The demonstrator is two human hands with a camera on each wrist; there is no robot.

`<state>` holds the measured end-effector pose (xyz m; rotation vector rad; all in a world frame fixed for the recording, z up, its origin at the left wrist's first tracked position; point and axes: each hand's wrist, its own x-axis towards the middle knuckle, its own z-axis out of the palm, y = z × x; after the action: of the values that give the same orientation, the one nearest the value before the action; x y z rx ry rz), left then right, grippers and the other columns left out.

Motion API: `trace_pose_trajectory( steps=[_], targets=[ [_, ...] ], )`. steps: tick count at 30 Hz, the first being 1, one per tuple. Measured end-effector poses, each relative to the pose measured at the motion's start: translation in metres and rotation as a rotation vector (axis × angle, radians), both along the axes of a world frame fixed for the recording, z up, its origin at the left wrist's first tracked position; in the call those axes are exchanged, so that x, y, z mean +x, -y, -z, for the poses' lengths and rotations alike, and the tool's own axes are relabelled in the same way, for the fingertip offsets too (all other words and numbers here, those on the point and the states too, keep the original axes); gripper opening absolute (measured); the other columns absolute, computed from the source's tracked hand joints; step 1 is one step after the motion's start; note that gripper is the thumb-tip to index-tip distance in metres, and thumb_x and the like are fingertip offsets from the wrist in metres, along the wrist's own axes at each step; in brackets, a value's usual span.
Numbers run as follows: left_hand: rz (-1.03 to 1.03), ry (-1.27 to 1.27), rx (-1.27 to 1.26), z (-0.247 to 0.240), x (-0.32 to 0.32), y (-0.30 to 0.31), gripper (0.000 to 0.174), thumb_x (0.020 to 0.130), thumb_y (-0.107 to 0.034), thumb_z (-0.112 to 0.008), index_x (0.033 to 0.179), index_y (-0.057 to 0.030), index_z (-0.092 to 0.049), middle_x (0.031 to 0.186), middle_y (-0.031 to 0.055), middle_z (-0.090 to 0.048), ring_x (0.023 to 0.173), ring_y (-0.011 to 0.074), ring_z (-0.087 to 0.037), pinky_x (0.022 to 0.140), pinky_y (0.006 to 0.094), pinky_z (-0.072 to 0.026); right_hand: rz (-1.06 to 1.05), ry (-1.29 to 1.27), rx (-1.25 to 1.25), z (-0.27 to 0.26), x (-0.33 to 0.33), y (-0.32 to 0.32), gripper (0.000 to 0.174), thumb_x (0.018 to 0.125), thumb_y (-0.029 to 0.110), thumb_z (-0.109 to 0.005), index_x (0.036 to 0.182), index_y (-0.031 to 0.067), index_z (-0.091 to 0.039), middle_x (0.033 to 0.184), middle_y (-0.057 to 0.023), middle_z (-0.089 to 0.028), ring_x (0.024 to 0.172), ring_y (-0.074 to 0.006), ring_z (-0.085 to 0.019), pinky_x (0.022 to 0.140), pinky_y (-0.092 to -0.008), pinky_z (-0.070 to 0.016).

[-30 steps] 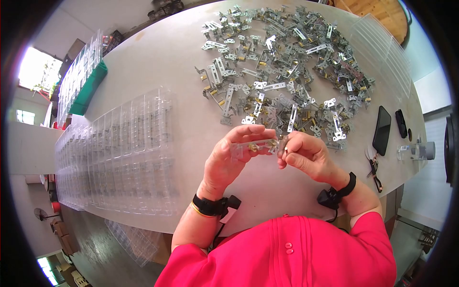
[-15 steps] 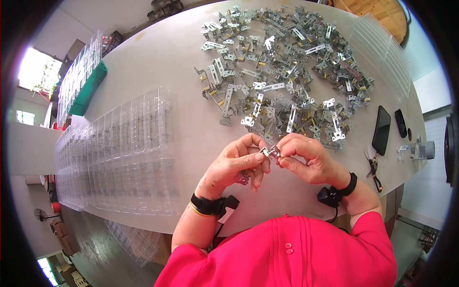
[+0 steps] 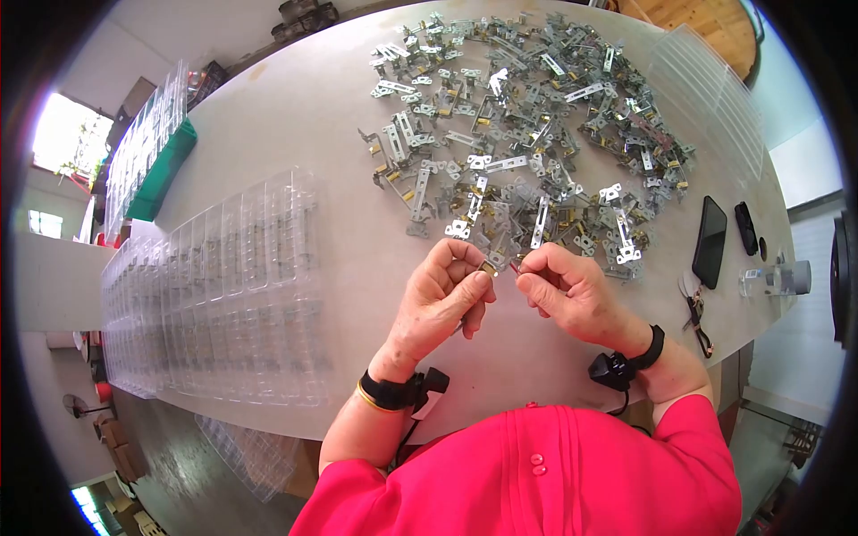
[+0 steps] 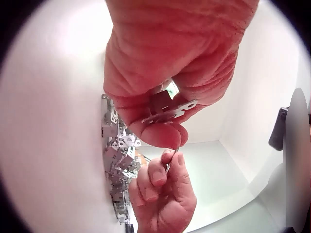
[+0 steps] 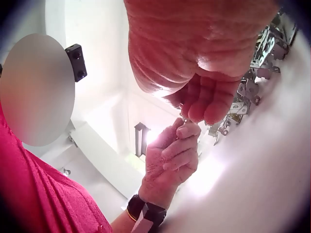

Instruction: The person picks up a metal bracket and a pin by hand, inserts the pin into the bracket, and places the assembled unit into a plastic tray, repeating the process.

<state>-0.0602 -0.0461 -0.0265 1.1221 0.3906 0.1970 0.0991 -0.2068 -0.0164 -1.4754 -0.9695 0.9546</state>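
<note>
My left hand (image 3: 438,299) holds a metal bracket (image 3: 488,267) with a brass-coloured part at its tip, and the thumb presses on it. In the left wrist view a flat, holed plate of this bracket (image 4: 187,108) sticks out of the curled fingers; the rest is hidden in the palm. My right hand (image 3: 576,290) faces it, thumb and forefinger pinching a small thin piece (image 3: 516,267) with a reddish tint. Its kind cannot be told. The fingertips of both hands are close together, in front of a pile of metal brackets (image 3: 542,222) on the table.
Clear compartment trays (image 3: 241,295) holding small parts stand at the left, with a green box (image 3: 161,174) behind. At the right lie a phone (image 3: 710,241), a dark slim object (image 3: 747,229), small snips (image 3: 697,317), a clear bottle (image 3: 773,280) and another clear tray (image 3: 715,107).
The bracket lay lengthwise across my left palm a second ago; it has been turned and now mostly hides in the curled fingers. The right fingertips have moved slightly apart from its tip.
</note>
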Motion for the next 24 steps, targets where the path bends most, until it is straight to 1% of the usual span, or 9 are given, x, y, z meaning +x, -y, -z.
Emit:
trace_pose_trajectory(
  steps=[5,8,10,12,13,18,19,21,24],
  targets=[
    [-0.039,-0.022,0.117,-0.002,0.001,0.003,0.02,0.101,-0.009,-0.059,0.115,-0.0011,-0.048,0.082,0.0084,-0.063,0.053,0.009,-0.054,0.046,0.0213,-0.0413,-0.002,0.035,-0.021,0.001,0.002,0.0,0.006,0.099,0.009,-0.064,0.098,0.005,-0.059,0.071,0.0064,-0.052,0.064,-0.0012,-0.045,0.055,-0.0216,-0.0368],
    [-0.086,-0.029,0.212,0.002,0.002,0.006,0.019,0.1,-0.006,-0.059,0.115,-0.0018,-0.049,0.082,0.0068,-0.063,0.056,0.0067,-0.053,0.049,0.0204,-0.0416,-0.01,0.045,-0.008,0.001,0.0,-0.001,0.008,0.099,0.009,-0.063,0.103,0.0052,-0.058,0.073,0.006,-0.053,0.064,-0.001,-0.045,0.055,-0.0214,-0.0373],
    [-0.117,-0.028,0.266,0.009,0.002,0.008,0.019,0.1,-0.005,-0.059,0.115,-0.0023,-0.049,0.082,0.0057,-0.063,0.058,0.0054,-0.052,0.05,0.02,-0.0417,0.048,-0.09,-0.005,0.001,-0.002,-0.002,0.014,0.099,0.009,-0.063,0.11,0.0051,-0.055,0.078,0.0045,-0.055,0.065,-0.0016,-0.048,0.057,-0.0207,-0.0397],
    [-0.108,0.01,0.47,0.015,0.002,0.011,0.017,0.099,-0.003,-0.06,0.113,-0.0026,-0.05,0.083,0.0038,-0.065,0.061,0.0031,-0.052,0.052,0.0184,-0.0409,0.037,-0.104,-0.003,-0.001,-0.001,-0.002,0.017,0.099,0.009,-0.063,0.113,0.0049,-0.053,0.08,0.0038,-0.056,0.066,-0.0022,-0.049,0.058,-0.0206,-0.0411],
    [-0.108,0.011,0.47,0.014,0.002,0.012,0.017,0.099,-0.003,-0.06,0.113,-0.0026,-0.05,0.083,0.0038,-0.065,0.061,0.0031,-0.052,0.052,0.0184,-0.0409,0.027,-0.118,0.0,-0.002,-0.001,-0.003,0.02,0.1,0.01,-0.062,0.117,0.0047,-0.052,0.082,0.003,-0.057,0.067,-0.0027,-0.051,0.058,-0.0206,-0.0426],
    [-0.075,0.017,0.646,0.012,0.001,0.013,0.017,0.097,-0.001,-0.062,0.111,-0.0014,-0.052,0.089,0.0046,-0.068,0.076,0.0061,-0.062,0.065,0.0215,-0.0493,-0.005,-0.233,-0.055,-0.007,-0.002,-0.004,0.018,0.101,0.012,-0.061,0.116,0.0039,-0.054,0.084,0.0031,-0.058,0.068,-0.0034,-0.052,0.059,-0.0214,-0.0444],
    [-0.075,0.018,0.647,0.013,0.001,0.013,0.017,0.097,-0.001,-0.062,0.111,-0.0014,-0.052,0.089,0.0046,-0.068,0.076,0.0061,-0.062,0.065,0.0215,-0.0493,-0.026,-0.247,-0.088,-0.007,-0.002,-0.004,0.017,0.101,0.012,-0.061,0.115,0.0042,-0.055,0.084,0.0033,-0.058,0.068,-0.0033,-0.052,0.059,-0.0216,-0.0446],
    [-0.065,-0.001,0.678,0.014,0.0,0.014,0.017,0.096,0.0,-0.063,0.11,-0.0011,-0.053,0.089,0.0052,-0.069,0.081,0.008,-0.064,0.07,0.0242,-0.0518,-0.029,-0.22,-0.093,-0.005,-0.002,-0.003,0.013,0.102,0.012,-0.06,0.112,0.0043,-0.057,0.084,0.0036,-0.058,0.069,-0.0033,-0.053,0.059,-0.0216,-0.0445],
    [-0.044,-0.003,0.731,0.01,0.001,0.016,0.016,0.096,0.001,-0.063,0.109,-0.0009,-0.054,0.088,0.0052,-0.069,0.079,0.0077,-0.063,0.069,0.0242,-0.0517,-0.025,-0.121,-0.061,-0.002,-0.001,-0.003,0.008,0.102,0.011,-0.06,0.106,0.0047,-0.061,0.083,0.0045,-0.057,0.069,-0.003,-0.052,0.06,-0.0214,-0.0435]
  ],
)
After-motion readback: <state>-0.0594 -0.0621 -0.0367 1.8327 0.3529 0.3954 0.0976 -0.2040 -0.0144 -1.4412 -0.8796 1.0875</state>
